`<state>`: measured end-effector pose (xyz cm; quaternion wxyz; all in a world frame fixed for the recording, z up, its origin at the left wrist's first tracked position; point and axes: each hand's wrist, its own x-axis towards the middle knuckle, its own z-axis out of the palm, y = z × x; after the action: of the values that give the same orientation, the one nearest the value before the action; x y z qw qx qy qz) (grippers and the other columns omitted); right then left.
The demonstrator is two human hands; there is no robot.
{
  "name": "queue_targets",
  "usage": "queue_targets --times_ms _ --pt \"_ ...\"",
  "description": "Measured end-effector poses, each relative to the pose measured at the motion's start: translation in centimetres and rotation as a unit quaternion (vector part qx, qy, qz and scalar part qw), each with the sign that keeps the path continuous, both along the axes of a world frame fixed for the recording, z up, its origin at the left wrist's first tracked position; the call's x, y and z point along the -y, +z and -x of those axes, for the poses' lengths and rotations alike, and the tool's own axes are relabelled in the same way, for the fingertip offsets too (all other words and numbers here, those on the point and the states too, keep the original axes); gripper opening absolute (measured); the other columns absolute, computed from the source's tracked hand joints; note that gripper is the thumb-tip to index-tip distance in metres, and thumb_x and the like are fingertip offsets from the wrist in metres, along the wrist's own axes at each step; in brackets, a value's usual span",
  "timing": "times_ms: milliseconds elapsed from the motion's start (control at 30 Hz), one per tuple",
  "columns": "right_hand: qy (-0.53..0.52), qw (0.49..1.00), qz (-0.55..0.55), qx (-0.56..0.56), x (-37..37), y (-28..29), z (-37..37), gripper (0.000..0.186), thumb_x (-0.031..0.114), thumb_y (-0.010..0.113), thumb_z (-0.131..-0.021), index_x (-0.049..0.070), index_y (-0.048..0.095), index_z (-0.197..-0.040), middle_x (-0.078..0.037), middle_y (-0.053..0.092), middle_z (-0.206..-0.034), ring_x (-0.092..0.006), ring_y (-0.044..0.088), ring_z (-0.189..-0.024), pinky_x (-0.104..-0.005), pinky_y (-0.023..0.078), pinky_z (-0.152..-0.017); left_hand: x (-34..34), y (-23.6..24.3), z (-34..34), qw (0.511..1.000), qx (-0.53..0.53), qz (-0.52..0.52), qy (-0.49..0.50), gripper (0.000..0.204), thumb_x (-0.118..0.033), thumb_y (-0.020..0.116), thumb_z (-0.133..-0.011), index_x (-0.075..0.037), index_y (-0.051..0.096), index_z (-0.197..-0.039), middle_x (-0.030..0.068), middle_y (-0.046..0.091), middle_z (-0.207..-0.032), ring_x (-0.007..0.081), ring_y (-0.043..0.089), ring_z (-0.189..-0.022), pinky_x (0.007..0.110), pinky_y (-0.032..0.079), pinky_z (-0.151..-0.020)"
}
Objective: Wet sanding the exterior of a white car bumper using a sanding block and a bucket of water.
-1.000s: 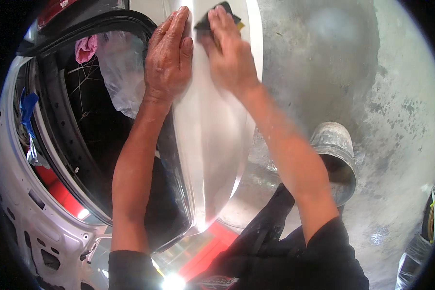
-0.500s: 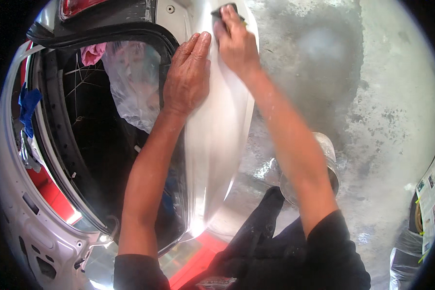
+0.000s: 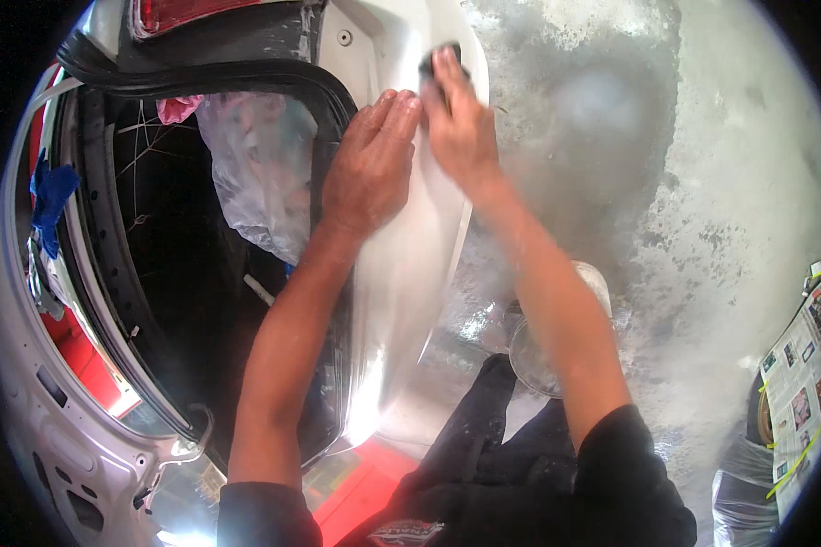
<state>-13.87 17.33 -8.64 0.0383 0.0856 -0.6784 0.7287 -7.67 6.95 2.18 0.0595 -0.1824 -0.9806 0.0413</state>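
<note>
My right hand presses a small dark sanding pad against the pale rear fender of a car, near its outer edge. The fingers lie over the pad and hide much of it; hand and pad are slightly blurred. My left hand rests flat on the same fender, just left of the right one, with its fingers stretched out and nothing held. Beside it runs the black rubber seal of the open trunk.
The trunk holds a clear plastic bag. A red tail light is at the far left. A bucket stands on the wet concrete floor, under my right forearm. Newspaper sheets hang at the right. A blue cloth hangs at the left.
My right hand has slid the pad toward me along the fender. My left hand has moved slightly right and nearer. The whole view has shifted a little.
</note>
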Motion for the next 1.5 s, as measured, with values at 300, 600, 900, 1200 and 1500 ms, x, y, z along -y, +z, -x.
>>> queue_targets --times_ms 300,600,900,1200,1500 --pt "-0.039 0.996 0.069 0.051 0.0 0.4 6.9 0.047 0.031 0.056 -0.108 -0.007 0.063 -0.136 -0.022 0.067 -0.140 -0.0333 0.063 -0.132 -0.0389 0.047 -0.111 -0.8 -0.3 0.7 1.000 0.016 -0.018 -0.003 0.048 0.003 0.062 -0.094 -0.002 0.061 -0.142 0.0173 0.061 -0.148 0.0341 0.053 -0.143 0.049 0.042 -0.119" --pt "0.036 0.954 0.126 0.271 -3.2 -1.3 -2.3 0.052 0.027 0.051 -0.112 -0.007 0.049 -0.152 -0.028 0.054 -0.153 -0.0357 0.051 -0.145 -0.0409 0.042 -0.119 -1.2 -0.2 1.2 1.000 0.022 -0.013 0.010 0.043 -0.003 0.063 -0.094 -0.004 0.062 -0.137 0.0138 0.063 -0.147 0.0314 0.055 -0.142 0.047 0.043 -0.118" --pt "0.029 0.977 0.056 0.202 -1.1 1.1 4.8 0.034 0.026 0.049 -0.111 -0.002 0.059 -0.125 -0.029 0.069 -0.122 -0.0498 0.064 -0.117 -0.0531 0.051 -0.096 -0.9 0.5 1.4 0.999 0.034 -0.022 0.021 0.043 -0.002 0.062 -0.094 -0.005 0.061 -0.136 0.0145 0.062 -0.147 0.0330 0.054 -0.143 0.048 0.042 -0.119" --pt "-0.028 0.992 0.047 0.111 2.6 -1.2 -4.8 0.063 0.012 0.049 -0.108 -0.006 0.025 -0.164 -0.030 0.023 -0.171 -0.0397 0.018 -0.162 -0.0438 0.017 -0.131 -0.2 0.0 0.7 0.992 0.092 -0.037 0.078 0.039 -0.006 0.049 -0.107 0.001 0.058 -0.144 0.0214 0.057 -0.152 0.0391 0.048 -0.147 0.053 0.037 -0.122" --pt "0.029 0.989 -0.012 0.145 -0.8 1.8 -6.5 0.060 0.016 0.046 -0.111 -0.003 0.027 -0.164 -0.028 0.025 -0.170 -0.0437 0.020 -0.160 -0.0502 0.022 -0.130 0.0 0.7 0.6 0.997 0.068 -0.014 0.026 0.051 -0.002 0.050 -0.103 -0.001 0.046 -0.154 0.0192 0.050 -0.159 0.0382 0.042 -0.151 0.054 0.030 -0.126"
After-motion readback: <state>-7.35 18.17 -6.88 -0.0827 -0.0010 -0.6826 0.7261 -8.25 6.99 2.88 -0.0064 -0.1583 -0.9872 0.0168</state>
